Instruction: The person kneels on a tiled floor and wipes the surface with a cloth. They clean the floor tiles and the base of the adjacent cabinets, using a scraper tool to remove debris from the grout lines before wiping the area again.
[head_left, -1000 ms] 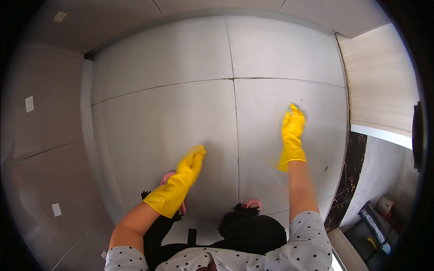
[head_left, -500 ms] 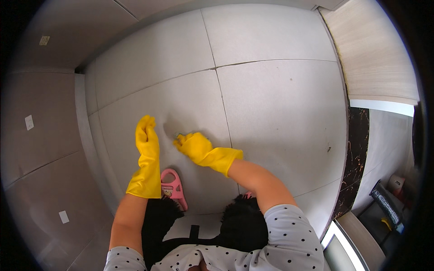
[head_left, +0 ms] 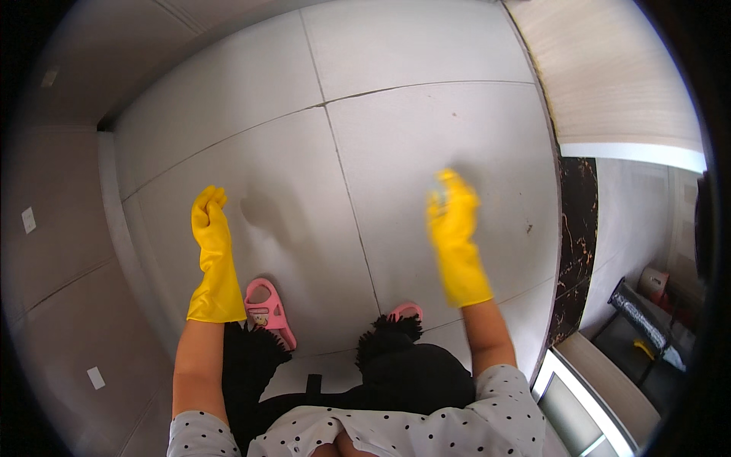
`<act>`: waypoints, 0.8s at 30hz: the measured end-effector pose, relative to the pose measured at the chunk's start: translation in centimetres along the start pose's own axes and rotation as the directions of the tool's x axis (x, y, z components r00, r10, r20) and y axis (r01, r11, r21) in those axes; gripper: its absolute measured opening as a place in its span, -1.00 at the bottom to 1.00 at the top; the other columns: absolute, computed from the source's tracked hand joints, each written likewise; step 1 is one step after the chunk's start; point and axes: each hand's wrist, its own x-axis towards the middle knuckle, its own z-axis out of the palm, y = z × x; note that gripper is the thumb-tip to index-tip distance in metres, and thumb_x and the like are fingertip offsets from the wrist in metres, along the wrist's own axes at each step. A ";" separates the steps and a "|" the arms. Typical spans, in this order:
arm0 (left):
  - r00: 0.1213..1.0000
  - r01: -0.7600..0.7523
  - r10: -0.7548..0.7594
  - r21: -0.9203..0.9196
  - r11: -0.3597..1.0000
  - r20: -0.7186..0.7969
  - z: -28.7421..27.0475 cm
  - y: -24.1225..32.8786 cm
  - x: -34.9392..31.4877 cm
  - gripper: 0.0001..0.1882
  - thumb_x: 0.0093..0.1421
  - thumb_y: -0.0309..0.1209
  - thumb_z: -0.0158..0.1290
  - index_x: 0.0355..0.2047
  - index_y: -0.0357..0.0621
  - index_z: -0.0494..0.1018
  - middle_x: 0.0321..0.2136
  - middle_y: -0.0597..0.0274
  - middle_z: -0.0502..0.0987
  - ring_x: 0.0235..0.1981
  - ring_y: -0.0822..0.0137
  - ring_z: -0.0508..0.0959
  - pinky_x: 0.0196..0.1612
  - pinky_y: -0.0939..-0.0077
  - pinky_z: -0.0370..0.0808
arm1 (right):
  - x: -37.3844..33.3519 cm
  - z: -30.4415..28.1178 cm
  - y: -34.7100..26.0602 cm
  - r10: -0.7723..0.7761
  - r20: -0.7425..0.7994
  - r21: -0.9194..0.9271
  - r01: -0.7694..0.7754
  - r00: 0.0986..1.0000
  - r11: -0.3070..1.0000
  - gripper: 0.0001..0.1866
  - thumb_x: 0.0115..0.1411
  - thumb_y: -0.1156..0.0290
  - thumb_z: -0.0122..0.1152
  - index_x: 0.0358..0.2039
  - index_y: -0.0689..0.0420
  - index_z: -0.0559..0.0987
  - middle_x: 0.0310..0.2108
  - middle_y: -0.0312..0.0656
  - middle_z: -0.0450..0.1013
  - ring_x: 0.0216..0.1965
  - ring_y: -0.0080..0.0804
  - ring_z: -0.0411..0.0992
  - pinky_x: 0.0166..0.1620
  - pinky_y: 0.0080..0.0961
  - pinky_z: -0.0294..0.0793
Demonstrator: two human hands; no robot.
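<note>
Both my hands wear long yellow rubber gloves. My left hand (head_left: 209, 212) hangs above the floor on the left, its fingers curled in loosely and nothing showing in them. Out to the right, my right hand (head_left: 454, 204) is over a pale floor tile, blurred by motion. Its fingers are closed on a small grey-blue thing (head_left: 438, 196), mostly hidden by the glove; its kind cannot be made out. Whether it touches the tile (head_left: 396, 160) is not plain.
Pink slippers (head_left: 266, 308) are on my feet below the hands. Brown cabinet fronts (head_left: 61, 221) line the left side. A wood-coloured panel (head_left: 609, 76) and a black marbled strip (head_left: 576, 236) border the right. A dark rack (head_left: 647, 320) stands at the lower right.
My right hand has swung from near the middle of the floor out to the right, still closed on the small thing. My left hand appears slightly farther left as the whole view shifts.
</note>
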 end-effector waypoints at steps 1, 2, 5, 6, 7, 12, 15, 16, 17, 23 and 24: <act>1.000 -0.007 0.007 -0.015 1.000 0.029 1.0 0.4 -0.1 -0.74 0.43 -0.55 -0.15 0.03 -0.32 0.45 -0.10 0.06 0.59 -0.10 0.21 0.63 0.06 0.33 0.57 | -1.7 0.1 -4.2 -0.081 0.148 0.016 0.079 0.986 0.997 -0.66 0.17 0.30 0.24 -0.07 0.16 0.60 -0.17 0.04 0.55 -0.16 0.01 0.52 -0.04 -0.15 0.52; 0.998 -0.015 0.017 -0.031 0.999 0.058 1.9 0.8 -0.1 -0.74 0.43 -0.55 -0.16 0.03 -0.33 0.45 -0.09 0.06 0.59 -0.09 0.20 0.63 0.06 0.33 0.57 | -4.2 0.9 -7.8 -0.142 0.302 0.042 0.136 0.943 0.990 -0.64 0.15 0.30 0.24 -0.06 0.16 0.60 -0.13 0.09 0.56 -0.13 0.09 0.54 -0.01 -0.08 0.52; 0.991 -0.019 0.026 -0.055 0.998 0.132 2.7 1.8 0.6 -0.73 0.43 -0.55 -0.16 0.04 -0.35 0.44 -0.08 0.02 0.59 -0.07 0.18 0.63 0.07 0.32 0.57 | -10.6 3.7 -12.4 -0.158 0.669 0.106 0.117 0.726 0.987 -0.62 0.10 0.32 0.23 -0.05 0.09 0.61 -0.10 -0.05 0.57 -0.14 -0.04 0.54 -0.07 -0.08 0.51; 0.990 -0.010 0.017 -0.047 0.999 0.137 2.7 2.3 0.7 -0.73 0.43 -0.54 -0.16 0.04 -0.35 0.44 -0.08 0.02 0.59 -0.07 0.17 0.63 0.08 0.32 0.57 | -10.6 3.8 -11.4 -0.198 0.626 0.110 0.166 0.755 0.980 -0.64 0.10 0.33 0.22 -0.07 0.09 0.60 -0.13 -0.06 0.57 -0.17 -0.06 0.54 -0.10 -0.11 0.51; 0.990 -0.002 0.008 -0.044 0.999 0.144 2.8 2.9 0.8 -0.73 0.43 -0.54 -0.17 0.04 -0.36 0.44 -0.08 0.01 0.59 -0.06 0.17 0.62 0.08 0.32 0.57 | -10.0 3.6 -9.5 -0.236 0.579 0.106 0.215 0.780 0.971 -0.67 0.10 0.35 0.20 -0.09 0.08 0.59 -0.16 -0.07 0.56 -0.20 -0.08 0.54 -0.13 -0.14 0.51; 0.968 0.159 -0.147 -0.040 0.987 0.205 3.7 6.0 0.2 -0.70 0.45 -0.51 -0.19 0.08 -0.36 0.41 0.00 -0.02 0.56 0.00 0.16 0.60 0.18 0.33 0.50 | -5.9 -1.8 6.1 0.174 0.033 -0.287 -0.158 0.984 0.945 -0.71 0.17 0.43 0.17 -0.09 0.16 0.61 -0.18 0.02 0.57 -0.12 0.09 0.51 -0.01 -0.10 0.48; 0.962 0.163 -0.133 -0.110 0.980 0.240 3.7 5.9 0.9 -0.68 0.47 -0.48 -0.19 0.13 -0.33 0.39 0.06 -0.03 0.53 0.07 0.14 0.56 0.26 0.31 0.43 | -3.9 -5.4 12.0 0.419 -0.075 -0.110 -0.425 0.905 0.899 -0.66 0.17 0.42 0.19 -0.03 0.14 0.60 -0.13 0.06 0.57 -0.07 0.10 0.51 0.03 -0.14 0.48; 0.963 0.172 -0.143 -0.115 0.978 0.229 3.4 5.9 0.7 -0.69 0.46 -0.50 -0.19 0.11 -0.34 0.40 0.05 -0.03 0.53 0.05 0.15 0.57 0.25 0.29 0.45 | -3.5 -6.2 11.0 0.485 -0.061 0.011 -0.485 0.872 0.874 -0.66 0.17 0.42 0.19 -0.03 0.14 0.60 -0.12 0.07 0.57 -0.07 0.11 0.51 0.03 -0.14 0.48; 0.964 0.182 -0.152 -0.122 0.976 0.220 3.2 5.9 0.7 -0.70 0.46 -0.52 -0.20 0.09 -0.36 0.41 0.04 -0.03 0.53 0.04 0.16 0.58 0.24 0.27 0.47 | -4.1 -6.3 9.1 0.296 -0.040 -0.059 -0.298 0.954 0.953 -0.67 0.16 0.42 0.20 -0.04 0.14 0.61 -0.12 0.07 0.57 -0.07 0.12 0.51 0.04 -0.13 0.48; 0.924 0.205 -0.170 -0.067 0.976 0.342 4.4 6.9 0.8 -0.67 0.48 -0.44 -0.17 0.17 -0.32 0.36 0.11 0.00 0.50 0.13 0.16 0.53 0.28 0.34 0.41 | -14.3 -3.8 -3.1 -0.073 0.519 0.002 0.085 0.852 0.996 -0.64 0.10 0.42 0.18 -0.04 0.05 0.58 -0.04 0.01 0.54 -0.12 0.05 0.52 -0.07 -0.07 0.51; 0.920 0.194 -0.161 -0.060 0.979 0.357 4.7 7.2 1.0 -0.67 0.48 -0.45 -0.17 0.16 -0.32 0.37 0.11 -0.01 0.50 0.12 0.16 0.54 0.27 0.33 0.41 | -15.3 -3.6 -3.0 -0.120 0.529 0.035 0.120 0.840 0.992 -0.65 0.11 0.41 0.17 -0.05 0.05 0.59 -0.04 0.00 0.54 -0.12 0.04 0.52 -0.08 -0.08 0.51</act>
